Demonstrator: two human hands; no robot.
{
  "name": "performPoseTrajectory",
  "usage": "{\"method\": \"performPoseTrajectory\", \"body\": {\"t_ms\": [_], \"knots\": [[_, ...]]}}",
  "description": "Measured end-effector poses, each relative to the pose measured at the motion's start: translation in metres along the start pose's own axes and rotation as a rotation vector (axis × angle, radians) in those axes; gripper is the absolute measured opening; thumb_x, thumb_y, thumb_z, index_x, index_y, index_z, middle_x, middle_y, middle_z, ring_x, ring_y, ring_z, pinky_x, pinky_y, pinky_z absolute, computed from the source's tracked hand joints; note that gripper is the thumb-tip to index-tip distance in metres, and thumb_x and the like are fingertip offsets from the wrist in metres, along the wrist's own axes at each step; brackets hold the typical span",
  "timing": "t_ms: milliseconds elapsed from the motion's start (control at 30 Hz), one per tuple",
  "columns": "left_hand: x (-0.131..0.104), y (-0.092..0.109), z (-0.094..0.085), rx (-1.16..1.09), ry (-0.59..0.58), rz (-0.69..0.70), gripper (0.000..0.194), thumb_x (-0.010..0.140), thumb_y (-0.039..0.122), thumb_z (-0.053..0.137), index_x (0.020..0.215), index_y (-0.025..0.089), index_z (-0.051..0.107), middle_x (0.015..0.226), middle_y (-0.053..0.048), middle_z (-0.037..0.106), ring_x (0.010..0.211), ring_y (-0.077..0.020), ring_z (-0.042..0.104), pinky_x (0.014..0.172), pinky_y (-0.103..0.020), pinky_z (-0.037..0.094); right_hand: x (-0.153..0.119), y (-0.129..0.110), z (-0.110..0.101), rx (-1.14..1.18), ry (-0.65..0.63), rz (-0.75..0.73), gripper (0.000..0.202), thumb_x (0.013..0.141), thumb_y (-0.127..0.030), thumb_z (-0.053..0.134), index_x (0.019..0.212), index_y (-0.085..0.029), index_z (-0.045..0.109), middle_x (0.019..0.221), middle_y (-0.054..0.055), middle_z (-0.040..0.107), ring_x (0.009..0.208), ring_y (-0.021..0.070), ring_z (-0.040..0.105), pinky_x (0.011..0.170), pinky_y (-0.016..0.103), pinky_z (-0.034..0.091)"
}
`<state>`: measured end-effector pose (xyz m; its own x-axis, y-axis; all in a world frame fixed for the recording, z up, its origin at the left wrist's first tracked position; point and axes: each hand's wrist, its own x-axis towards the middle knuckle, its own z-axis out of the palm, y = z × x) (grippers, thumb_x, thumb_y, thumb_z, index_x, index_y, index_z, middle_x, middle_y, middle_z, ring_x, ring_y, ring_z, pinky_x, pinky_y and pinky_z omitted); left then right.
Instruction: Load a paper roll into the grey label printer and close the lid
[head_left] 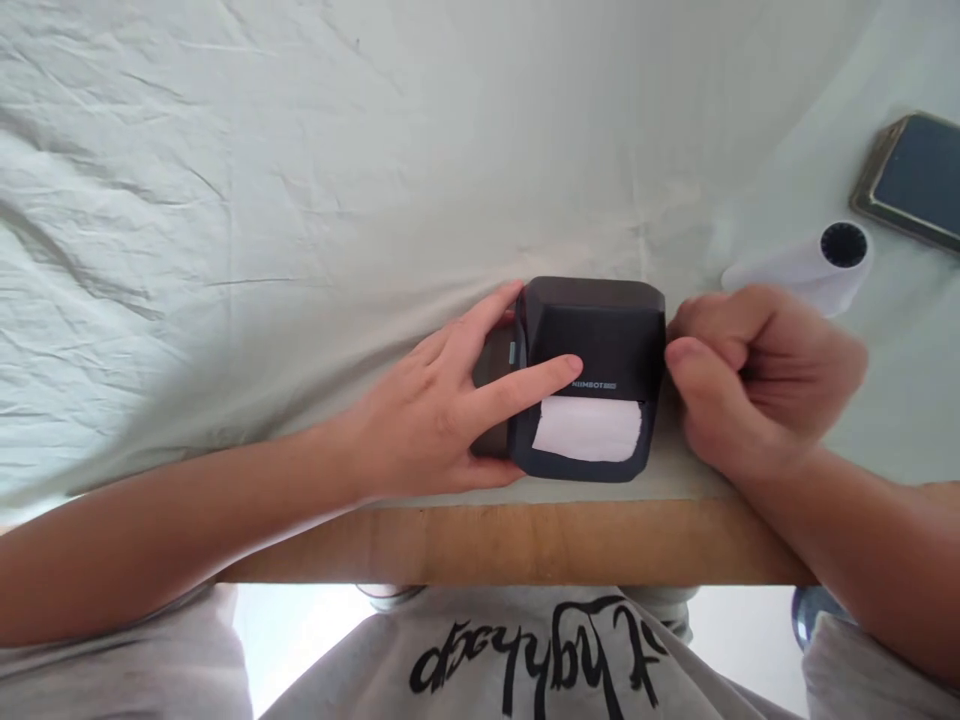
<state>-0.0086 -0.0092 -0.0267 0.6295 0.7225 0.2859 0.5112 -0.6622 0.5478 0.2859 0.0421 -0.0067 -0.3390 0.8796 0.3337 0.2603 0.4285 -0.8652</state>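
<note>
A black label printer [600, 345] marked NIIMBOT stands near the table's front edge, with a strip of white paper [589, 428] showing at its front. My left hand [439, 405] grips it from the left, one finger stretched over its top and the others along its side. At the printer's right side is my right hand [765, 375], its fingers curled and the thumb pressed against the index finger. Whatever those fingers pinch, if anything, is hidden; the fingertips are at or very near the printer's side.
Beyond my right hand lies a white paper roll [799, 275] with a black core. A dark phone-like device [919, 180] in a worn case rests at the far right. Wrinkled pale cloth [375, 150] covers the table, and its wooden front edge [525, 545] runs close to my body.
</note>
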Motion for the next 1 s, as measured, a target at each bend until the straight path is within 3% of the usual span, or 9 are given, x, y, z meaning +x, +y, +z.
{"method": "performPoseTrajectory", "body": {"t_ms": [100,333,500,667,800,900,1000], "knots": [[-0.001,-0.001,0.003,0.003,0.031,-0.007,0.102,0.098,0.034,0.094,0.185,0.040,0.039,0.201,-0.022,0.029,0.169,-0.0505,0.060,0.129,-0.070,0.064,0.004,-0.007,-0.003,0.049,-0.037,-0.084,0.058,0.113,-0.019,0.067,0.075,-0.022,0.023,0.058,-0.007,0.019,0.049,0.0081,0.015,0.045,0.033,0.011],[-0.001,-0.002,0.007,0.010,0.053,0.009,0.097,0.100,0.035,0.094,0.182,0.036,0.042,0.199,-0.025,0.029,0.167,-0.0469,0.062,0.128,-0.064,0.064,0.009,-0.014,-0.005,0.009,-0.145,-0.070,0.063,0.097,-0.007,0.071,0.066,-0.018,0.018,0.050,-0.007,0.018,0.047,0.0048,0.015,0.044,0.032,0.009],[-0.001,-0.003,0.006,0.016,0.016,0.010,0.103,0.099,0.036,0.094,0.184,0.042,0.036,0.198,-0.022,0.031,0.174,-0.0459,0.055,0.130,-0.067,0.063,0.010,-0.015,-0.006,-0.013,-0.178,-0.060,0.065,0.097,-0.010,0.074,0.064,-0.019,0.018,0.050,-0.007,0.019,0.047,0.0049,0.015,0.044,0.033,0.006],[0.001,-0.005,0.006,-0.021,0.017,0.025,0.104,0.097,0.039,0.096,0.184,0.040,0.040,0.199,-0.022,0.029,0.176,-0.0513,0.052,0.131,-0.070,0.061,0.009,-0.013,-0.008,-0.046,-0.177,-0.078,0.070,0.108,-0.024,0.074,0.066,-0.020,0.017,0.052,-0.006,0.016,0.048,0.0061,0.012,0.045,0.034,0.005],[0.004,-0.006,0.007,-0.105,-0.008,-0.043,0.096,0.093,0.042,0.096,0.178,0.046,0.052,0.200,-0.010,0.034,0.181,-0.0510,0.045,0.136,-0.075,0.055,0.008,-0.011,-0.008,-0.059,-0.172,-0.113,0.070,0.114,-0.031,0.068,0.067,-0.022,0.017,0.053,-0.006,0.015,0.048,0.0075,0.010,0.046,0.036,0.004],[0.006,-0.007,0.008,-0.152,0.013,-0.073,0.085,0.094,0.053,0.093,0.173,0.045,0.061,0.198,-0.006,0.039,0.179,-0.0503,0.048,0.136,-0.077,0.055,0.009,-0.011,-0.008,-0.054,-0.170,-0.140,0.068,0.115,-0.031,0.066,0.068,-0.021,0.017,0.053,-0.006,0.015,0.048,0.0074,0.009,0.046,0.035,0.003],[0.005,-0.008,0.007,-0.123,0.033,-0.045,0.086,0.097,0.052,0.090,0.176,0.048,0.056,0.197,-0.006,0.040,0.175,-0.0482,0.054,0.134,-0.074,0.058,0.010,-0.012,-0.008,-0.062,-0.169,-0.147,0.067,0.114,-0.027,0.066,0.068,-0.019,0.018,0.053,-0.005,0.015,0.049,0.0070,0.009,0.046,0.034,0.001]]}}
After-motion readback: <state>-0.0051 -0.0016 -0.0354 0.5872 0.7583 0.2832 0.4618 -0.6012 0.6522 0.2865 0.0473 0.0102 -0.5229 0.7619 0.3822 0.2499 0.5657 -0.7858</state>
